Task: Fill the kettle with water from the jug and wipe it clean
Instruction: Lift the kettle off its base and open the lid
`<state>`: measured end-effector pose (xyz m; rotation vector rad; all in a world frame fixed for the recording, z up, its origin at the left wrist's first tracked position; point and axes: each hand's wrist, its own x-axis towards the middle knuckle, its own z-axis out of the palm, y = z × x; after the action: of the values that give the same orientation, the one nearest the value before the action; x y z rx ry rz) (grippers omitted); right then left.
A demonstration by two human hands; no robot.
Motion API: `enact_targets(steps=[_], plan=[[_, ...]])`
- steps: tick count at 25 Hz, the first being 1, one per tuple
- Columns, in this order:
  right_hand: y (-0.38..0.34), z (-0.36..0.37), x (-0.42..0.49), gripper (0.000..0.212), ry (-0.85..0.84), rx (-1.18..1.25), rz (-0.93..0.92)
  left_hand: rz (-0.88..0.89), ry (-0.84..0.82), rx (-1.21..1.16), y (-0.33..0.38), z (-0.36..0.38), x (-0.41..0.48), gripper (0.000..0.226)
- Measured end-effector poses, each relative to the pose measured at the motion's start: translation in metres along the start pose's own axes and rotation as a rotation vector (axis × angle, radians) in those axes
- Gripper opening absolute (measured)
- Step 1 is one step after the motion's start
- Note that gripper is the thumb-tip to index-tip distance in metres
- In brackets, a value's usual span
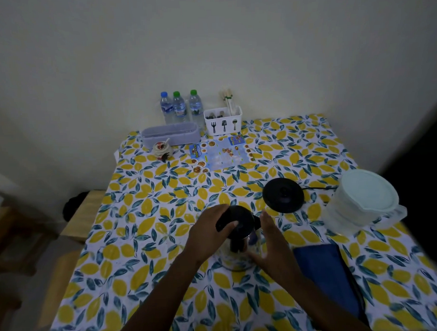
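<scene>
A glass kettle (236, 251) with a black lid and handle stands on the lemon-print tablecloth near the table's middle front. My left hand (209, 230) grips the black lid from the left, thumb across its top. My right hand (272, 240) rests flat against the kettle's right side, fingers straight. The kettle's round black base (283, 194) lies behind it to the right, its cord running right. A clear plastic jug (362, 205) with a pale lid stands at the right edge. A folded blue cloth (325, 273) lies in front of the jug.
At the back stand three water bottles (179, 107), a white cutlery caddy (223, 120), a lilac box (170, 136), a small ceramic pot (162, 150) and a printed leaflet (219, 154). Wooden stools (80, 214) sit left of the table.
</scene>
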<state>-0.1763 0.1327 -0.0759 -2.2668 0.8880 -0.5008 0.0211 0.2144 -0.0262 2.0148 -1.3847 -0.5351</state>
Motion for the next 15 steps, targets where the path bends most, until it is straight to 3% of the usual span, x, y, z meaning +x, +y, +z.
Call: enact_targets(steps=[3, 7, 15], plan=[[-0.003, -0.009, 0.002, 0.087, -0.051, -0.099, -0.086, 0.021, -0.004, 0.125, 0.016, 0.017, 0.009, 0.071], [-0.006, -0.009, 0.003, 0.073, -0.087, -0.039, -0.069, 0.062, 0.148, 0.291, 0.018, 0.033, 0.008, 0.061], [-0.006, -0.006, 0.001, 0.077, -0.097, -0.104, -0.062, 0.07, 0.222, 0.253, 0.023, 0.041, 0.006, 0.048]])
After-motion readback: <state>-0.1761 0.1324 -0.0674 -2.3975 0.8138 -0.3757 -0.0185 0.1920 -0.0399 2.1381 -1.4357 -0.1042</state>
